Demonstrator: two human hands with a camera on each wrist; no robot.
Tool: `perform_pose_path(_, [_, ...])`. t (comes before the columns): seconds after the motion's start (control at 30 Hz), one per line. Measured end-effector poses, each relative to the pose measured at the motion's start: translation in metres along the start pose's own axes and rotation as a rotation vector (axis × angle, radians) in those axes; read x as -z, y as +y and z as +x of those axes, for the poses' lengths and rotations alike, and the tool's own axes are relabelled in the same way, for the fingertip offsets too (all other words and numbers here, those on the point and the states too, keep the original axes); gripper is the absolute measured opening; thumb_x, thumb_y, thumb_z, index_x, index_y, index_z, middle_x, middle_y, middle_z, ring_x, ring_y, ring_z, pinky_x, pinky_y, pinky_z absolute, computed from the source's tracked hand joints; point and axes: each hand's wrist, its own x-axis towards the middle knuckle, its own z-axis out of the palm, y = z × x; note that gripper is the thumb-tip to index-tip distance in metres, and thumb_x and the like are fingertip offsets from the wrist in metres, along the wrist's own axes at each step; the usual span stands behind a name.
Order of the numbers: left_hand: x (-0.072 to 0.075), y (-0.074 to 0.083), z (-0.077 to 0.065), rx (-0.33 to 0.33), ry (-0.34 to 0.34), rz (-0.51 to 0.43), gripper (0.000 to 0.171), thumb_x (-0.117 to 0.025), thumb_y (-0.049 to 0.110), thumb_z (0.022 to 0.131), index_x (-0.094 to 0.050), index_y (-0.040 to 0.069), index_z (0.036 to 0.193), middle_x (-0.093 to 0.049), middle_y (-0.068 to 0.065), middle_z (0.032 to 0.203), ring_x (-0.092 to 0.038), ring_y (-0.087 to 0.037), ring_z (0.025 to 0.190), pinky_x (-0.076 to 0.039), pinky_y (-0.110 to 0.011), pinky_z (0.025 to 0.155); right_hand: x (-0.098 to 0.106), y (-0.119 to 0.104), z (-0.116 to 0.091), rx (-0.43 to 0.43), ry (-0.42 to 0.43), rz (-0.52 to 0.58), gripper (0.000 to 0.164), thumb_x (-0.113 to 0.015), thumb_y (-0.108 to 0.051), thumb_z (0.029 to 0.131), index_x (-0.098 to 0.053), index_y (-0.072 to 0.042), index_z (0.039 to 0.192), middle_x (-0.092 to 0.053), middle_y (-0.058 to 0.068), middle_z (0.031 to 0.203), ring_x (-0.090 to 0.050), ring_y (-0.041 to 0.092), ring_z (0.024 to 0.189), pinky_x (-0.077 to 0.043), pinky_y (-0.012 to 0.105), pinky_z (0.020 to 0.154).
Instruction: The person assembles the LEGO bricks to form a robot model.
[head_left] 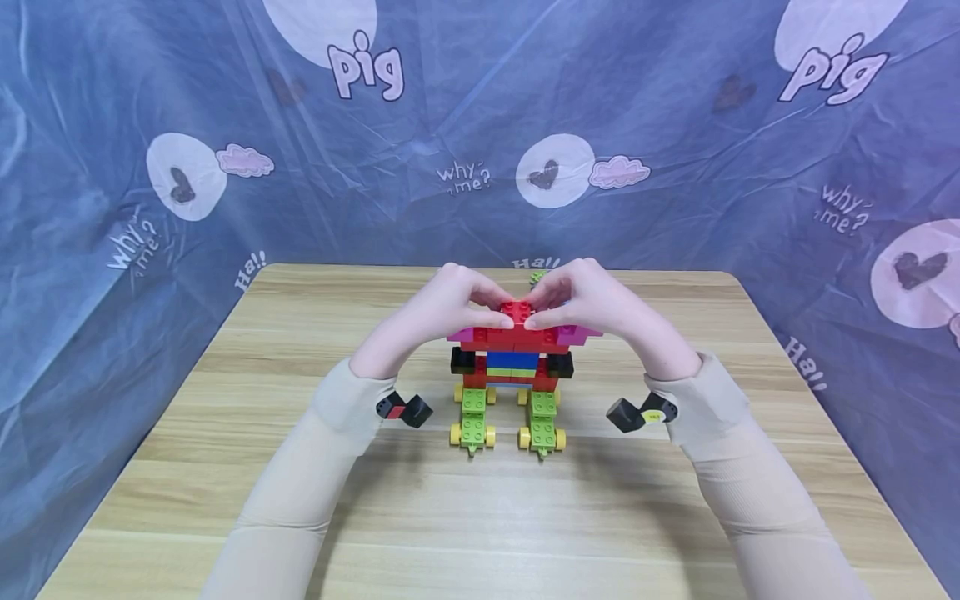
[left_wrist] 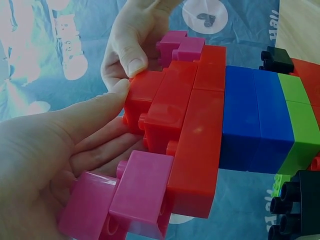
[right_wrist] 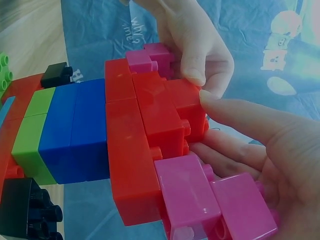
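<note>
A toy figure built of large studded bricks stands on the wooden table. At its top is a red brick (head_left: 516,312), pinched from the left by my left hand (head_left: 444,302) and from the right by my right hand (head_left: 595,298). Both thumbs lie on its front side, with other fingers behind. Below come wider red bricks (left_wrist: 200,145), stepped pink bricks (right_wrist: 189,195) at both ends, and a blue block (left_wrist: 257,117) over a lime-green layer (right_wrist: 37,137). Black bricks (head_left: 561,366) jut from the sides. The figure rests on two lime-green wheeled bases (head_left: 473,417) with yellow wheels.
The wooden table (head_left: 225,467) stretches out around the figure. Behind the hands, a small green piece (head_left: 538,277) is near the table's far edge, partly hidden. A blue printed cloth (head_left: 420,208) hangs at the back and sides. Small black wrist cameras (head_left: 405,410) sit on both sleeves.
</note>
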Motion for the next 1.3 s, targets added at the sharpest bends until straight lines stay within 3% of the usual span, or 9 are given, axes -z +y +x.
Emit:
perform_pose_path(0.4, [0.0,-0.0018,0.0008,-0.019,0.011,-0.006,0.03,-0.078,0.024,0.081,-0.075,0.007,0.105,-0.075,-0.006,0.099,-0.071,-0.014,0.088,-0.057,-0.027,0.077,0.0033,-0.0025,0.0017,-0.018,-0.025,0.007,0.029,-0.081,-0.018,0.077,-0.074,-0.002,0.101,-0.075,0.012,0.092,-0.072,0.022,0.083,-0.058,0.035,0.077])
perform_pose_path(0.83, [0.004,-0.0006,0.004,0.023,-0.049,-0.019,0.034,-0.079,0.026,0.08,-0.075,0.008,0.108,-0.075,-0.005,0.1,-0.071,-0.012,0.088,-0.056,-0.024,0.079,0.007,-0.0019,0.0066,-0.013,-0.093,-0.008,0.03,-0.079,-0.02,0.079,-0.073,-0.002,0.103,-0.074,0.011,0.093,-0.072,0.021,0.083,-0.058,0.036,0.08])
perform_pose_path(1.3, [0.0048,-0.0006,0.0025,0.013,-0.048,0.008,0.032,-0.078,0.026,0.082,-0.074,0.009,0.109,-0.075,-0.004,0.099,-0.069,-0.013,0.087,-0.056,-0.025,0.075,0.0033,0.0023,0.002,0.058,-0.045,-0.03,0.031,-0.079,-0.019,0.08,-0.072,-0.003,0.105,-0.074,0.01,0.096,-0.07,0.02,0.086,-0.057,0.038,0.081])
